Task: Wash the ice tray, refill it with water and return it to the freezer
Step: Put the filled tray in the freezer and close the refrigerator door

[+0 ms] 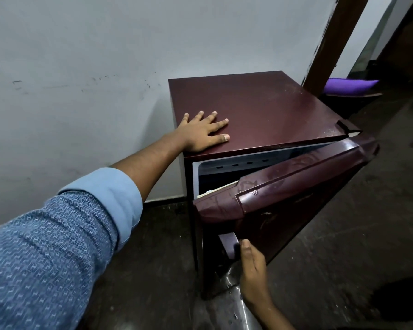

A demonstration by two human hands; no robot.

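Nearest me, the blue patterned sleeve [45,258] covers the left arm. At lower right, the right hand [252,265] grasps the free edge of the glossy maroon fridge door [296,186], thumb outside and fingers hidden behind it, holding the door partly open. Beyond, the left hand [202,132] lies flat, fingers released and spread, on top of the small maroon metal fridge [260,110]; I judge this steadies the cabinet against the pull. The gap shows only a white inner liner [196,177] and darkness. The ice tray is not in view, presumably inside. The fridge stands on a dark stone floor [343,234] against a scuffed pale grey wall [81,55], with a brown wooden door frame [332,44] and a purple cushion [348,85] farther right.
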